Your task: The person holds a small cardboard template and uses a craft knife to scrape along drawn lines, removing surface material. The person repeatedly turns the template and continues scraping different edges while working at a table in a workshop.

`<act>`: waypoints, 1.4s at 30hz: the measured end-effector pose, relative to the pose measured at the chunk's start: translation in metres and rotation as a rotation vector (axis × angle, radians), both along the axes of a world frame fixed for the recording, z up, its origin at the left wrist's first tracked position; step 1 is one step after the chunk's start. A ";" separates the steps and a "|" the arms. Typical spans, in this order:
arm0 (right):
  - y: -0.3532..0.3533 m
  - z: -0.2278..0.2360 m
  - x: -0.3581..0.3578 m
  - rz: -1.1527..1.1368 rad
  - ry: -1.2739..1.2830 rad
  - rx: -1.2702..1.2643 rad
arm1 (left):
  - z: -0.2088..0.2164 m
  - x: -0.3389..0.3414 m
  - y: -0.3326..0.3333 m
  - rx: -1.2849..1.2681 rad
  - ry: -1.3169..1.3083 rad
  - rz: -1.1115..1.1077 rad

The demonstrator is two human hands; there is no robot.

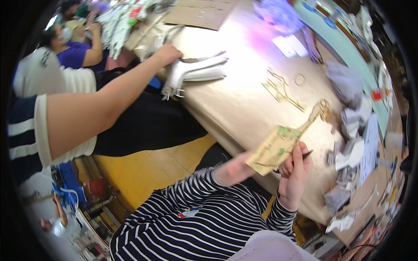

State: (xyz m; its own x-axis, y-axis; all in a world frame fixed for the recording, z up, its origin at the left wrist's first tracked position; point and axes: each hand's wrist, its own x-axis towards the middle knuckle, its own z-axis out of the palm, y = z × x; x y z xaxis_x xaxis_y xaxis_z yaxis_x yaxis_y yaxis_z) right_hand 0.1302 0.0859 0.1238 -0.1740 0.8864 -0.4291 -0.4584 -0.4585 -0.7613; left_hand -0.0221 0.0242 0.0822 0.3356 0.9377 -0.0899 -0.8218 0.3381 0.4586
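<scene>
A flat tan piece with green markings (275, 150) is held up over the near table edge. From it a narrow strap runs away to a cluster of gold-coloured rings (324, 108). My left hand (235, 169) reaches behind the piece's lower left edge and grips it; its fingers are hidden by the piece. At the piece's right edge, my right hand (296, 169) is closed around a slim dark pointed tool (308, 154), whose exact kind I cannot make out. Farther off on the table lie a similar tan and green piece with a chain-like strip (281, 90) and a thin ring (299, 79).
On the left, a co-worker's hand (167, 54) rests by white straps (200, 69) at the table edge. Cardboard (200, 13), a bluish plastic bag (278, 15) and white cards (289, 45) lie at the back. Crumpled grey plastic (345, 82) and scraps line the right side.
</scene>
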 end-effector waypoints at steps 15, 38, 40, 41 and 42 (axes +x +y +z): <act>0.001 0.015 -0.003 0.306 -0.606 0.194 | 0.019 -0.005 0.029 -0.222 0.683 0.606; 0.001 0.024 0.007 0.447 -0.668 0.345 | 0.029 0.015 0.022 -0.051 1.021 0.408; 0.001 0.021 0.007 0.432 -0.687 0.362 | 0.028 0.016 0.022 0.029 1.234 0.446; 0.000 0.019 0.006 0.425 -0.696 0.367 | 0.028 0.017 0.023 0.070 1.237 0.482; -0.001 0.018 0.004 0.403 -0.736 0.389 | 0.028 0.019 0.022 0.063 1.248 0.492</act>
State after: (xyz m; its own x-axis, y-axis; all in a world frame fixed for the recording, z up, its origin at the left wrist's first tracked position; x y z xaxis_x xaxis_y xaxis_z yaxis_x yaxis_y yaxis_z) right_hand 0.1346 0.0849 0.1417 -0.3024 0.9228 -0.2386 0.3411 -0.1290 -0.9311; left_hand -0.0036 0.0462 0.1103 -0.3095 0.9501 -0.0391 0.1251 0.0815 0.9888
